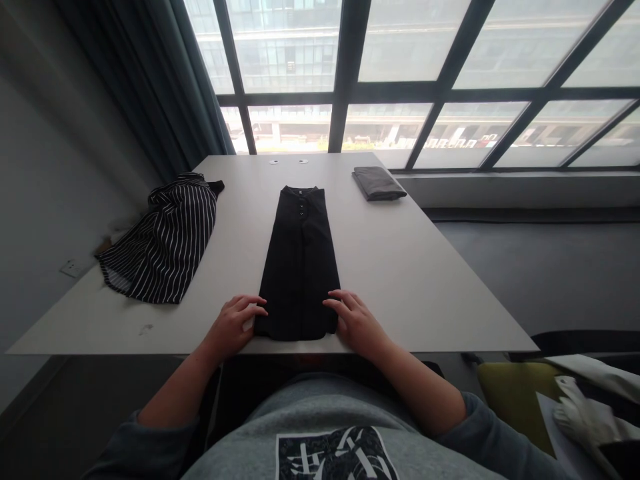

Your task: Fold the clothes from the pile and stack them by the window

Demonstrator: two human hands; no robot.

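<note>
Left hand (235, 327) and right hand (359, 327), fingers loosely apart, flank the black shirt (300, 267) at its near end. Its length runs forward.

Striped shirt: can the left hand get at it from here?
Likely yes: the left hand is at the edge of the black garment, and nothing visible stands between that hand and the striped shirt.

Grey top (245, 443), darker sleeves (493, 433), black-white print (330, 457)
</note>
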